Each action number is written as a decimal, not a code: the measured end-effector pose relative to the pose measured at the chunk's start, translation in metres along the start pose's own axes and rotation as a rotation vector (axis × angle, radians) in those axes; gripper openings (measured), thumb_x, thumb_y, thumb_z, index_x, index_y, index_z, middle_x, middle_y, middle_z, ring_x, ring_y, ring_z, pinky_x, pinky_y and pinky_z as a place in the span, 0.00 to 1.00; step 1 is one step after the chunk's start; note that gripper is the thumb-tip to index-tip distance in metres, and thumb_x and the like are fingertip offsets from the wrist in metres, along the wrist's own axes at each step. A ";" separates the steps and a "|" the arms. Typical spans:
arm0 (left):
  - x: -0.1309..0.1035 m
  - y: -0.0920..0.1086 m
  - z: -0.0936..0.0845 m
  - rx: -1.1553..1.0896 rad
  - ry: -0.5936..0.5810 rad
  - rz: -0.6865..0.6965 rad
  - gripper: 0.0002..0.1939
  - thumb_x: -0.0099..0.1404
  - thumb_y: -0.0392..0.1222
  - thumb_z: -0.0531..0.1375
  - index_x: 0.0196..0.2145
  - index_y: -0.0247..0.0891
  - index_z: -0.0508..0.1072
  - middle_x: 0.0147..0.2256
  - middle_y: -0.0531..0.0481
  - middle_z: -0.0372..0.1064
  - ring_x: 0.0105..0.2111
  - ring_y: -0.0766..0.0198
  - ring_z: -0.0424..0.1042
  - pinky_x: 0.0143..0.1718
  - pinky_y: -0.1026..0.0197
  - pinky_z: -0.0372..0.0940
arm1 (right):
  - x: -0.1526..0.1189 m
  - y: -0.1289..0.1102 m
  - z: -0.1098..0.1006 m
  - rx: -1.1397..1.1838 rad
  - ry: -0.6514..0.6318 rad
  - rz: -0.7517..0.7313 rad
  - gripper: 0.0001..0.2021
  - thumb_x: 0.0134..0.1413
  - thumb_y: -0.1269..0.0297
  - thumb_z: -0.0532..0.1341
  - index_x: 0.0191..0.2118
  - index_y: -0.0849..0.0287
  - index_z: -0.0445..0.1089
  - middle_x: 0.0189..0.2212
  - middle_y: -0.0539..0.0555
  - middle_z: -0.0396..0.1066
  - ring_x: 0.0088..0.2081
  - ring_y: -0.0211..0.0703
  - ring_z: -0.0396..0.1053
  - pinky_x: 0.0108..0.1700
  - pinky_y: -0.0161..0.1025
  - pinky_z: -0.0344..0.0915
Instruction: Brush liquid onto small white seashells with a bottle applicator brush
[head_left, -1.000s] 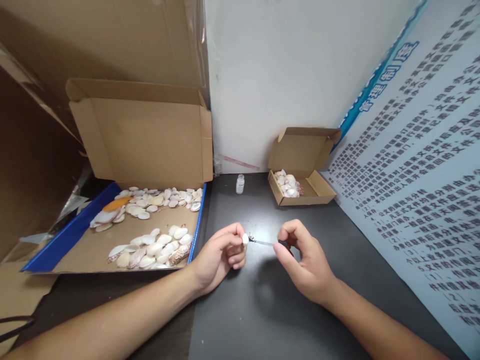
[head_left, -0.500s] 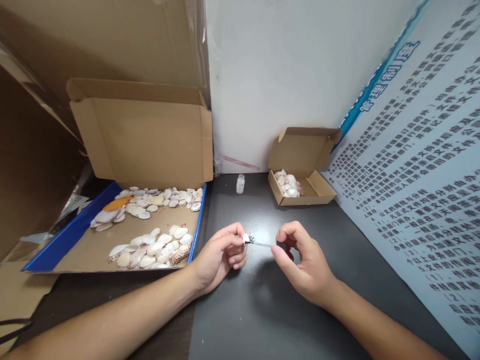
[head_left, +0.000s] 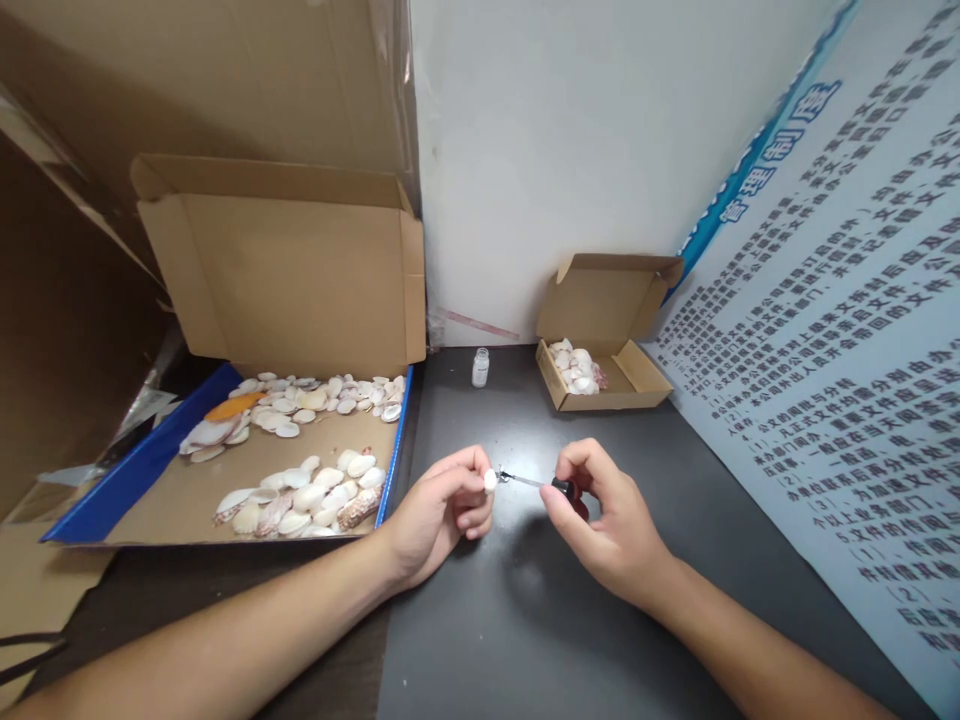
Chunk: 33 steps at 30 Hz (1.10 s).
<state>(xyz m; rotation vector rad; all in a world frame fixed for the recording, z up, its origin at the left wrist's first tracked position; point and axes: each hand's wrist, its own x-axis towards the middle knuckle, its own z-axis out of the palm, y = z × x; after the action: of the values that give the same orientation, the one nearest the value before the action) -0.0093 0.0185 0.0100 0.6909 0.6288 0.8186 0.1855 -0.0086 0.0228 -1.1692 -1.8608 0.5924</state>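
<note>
Pinched between the thumb and fingers of my left hand (head_left: pixel 446 500) is a small white shell (head_left: pixel 490 481). My right hand (head_left: pixel 611 515) is closed on the black cap (head_left: pixel 562 488) of a brush applicator. Its thin stem (head_left: pixel 529 482) points left toward the shell, and the tip stops a short way from it. A tiny dark metallic thing (head_left: pixel 504 476) shows at the tip; I cannot tell whether it touches the brush or lies on the table behind. Farther back stands a small uncapped glass bottle (head_left: pixel 480 369) with a white label.
On the left, a blue-sided cardboard box (head_left: pixel 401 440) holds two groups of shells (head_left: pixel 307 497) and an orange piece (head_left: pixel 234 406). A smaller open box (head_left: pixel 615 400) with shells stands at the back right. A printed board (head_left: pixel 840 350) borders the dark table (head_left: pixel 465 640).
The brush tip has moved right, away from the shell, and my right hand has turned so the black cap shows. The shell's white face now shows more. My left hand stays in place.
</note>
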 end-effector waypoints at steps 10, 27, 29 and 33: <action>-0.001 0.001 0.002 0.005 0.013 -0.002 0.06 0.56 0.34 0.56 0.26 0.38 0.60 0.18 0.60 0.45 0.18 0.72 0.46 0.23 0.66 0.47 | -0.001 -0.001 0.000 0.009 -0.032 -0.020 0.09 0.57 0.70 0.59 0.34 0.53 0.55 0.24 0.43 0.56 0.21 0.33 0.57 0.23 0.32 0.59; -0.002 0.001 0.002 0.012 0.019 -0.007 0.06 0.56 0.34 0.56 0.26 0.39 0.60 0.18 0.61 0.44 0.18 0.72 0.45 0.23 0.65 0.46 | -0.002 0.001 0.000 0.002 -0.025 -0.044 0.09 0.57 0.70 0.59 0.36 0.53 0.57 0.24 0.43 0.57 0.22 0.33 0.59 0.24 0.31 0.60; -0.002 0.001 0.002 0.017 0.015 -0.006 0.06 0.56 0.34 0.56 0.26 0.39 0.60 0.18 0.61 0.44 0.18 0.71 0.45 0.23 0.65 0.46 | -0.002 0.000 0.000 0.003 -0.017 -0.038 0.09 0.57 0.71 0.59 0.35 0.53 0.56 0.24 0.43 0.57 0.21 0.33 0.58 0.23 0.31 0.59; -0.002 0.001 0.002 0.022 0.017 -0.007 0.06 0.55 0.34 0.57 0.27 0.39 0.60 0.18 0.61 0.44 0.18 0.71 0.45 0.24 0.65 0.46 | -0.001 0.000 0.000 0.025 0.001 -0.083 0.06 0.58 0.70 0.57 0.36 0.53 0.57 0.25 0.44 0.59 0.23 0.34 0.61 0.25 0.32 0.63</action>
<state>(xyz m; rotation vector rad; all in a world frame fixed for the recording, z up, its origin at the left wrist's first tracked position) -0.0094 0.0173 0.0121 0.7019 0.6563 0.8131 0.1858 -0.0098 0.0222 -1.0706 -1.8859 0.5669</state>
